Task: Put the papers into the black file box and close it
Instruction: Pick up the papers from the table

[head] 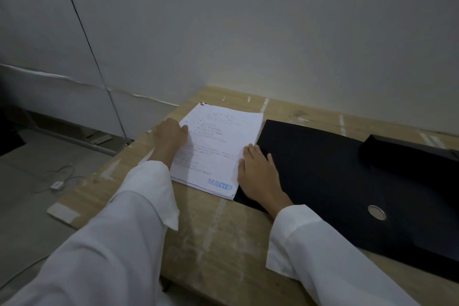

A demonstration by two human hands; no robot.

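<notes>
A stack of white printed papers with a blue "REJECTED" stamp at its near corner lies flat on the wooden table. My left hand rests on the stack's left edge, fingers curled over it. Along the right edge lies my right hand, flat, partly on the black file box. The box lies flat to the right of the papers, with a round metal finger hole near its front and a raised black flap at the far right.
The wooden table stands against a pale wall. Its left edge drops to a grey floor with a cable and a small white adapter. White sleeves cover both forearms.
</notes>
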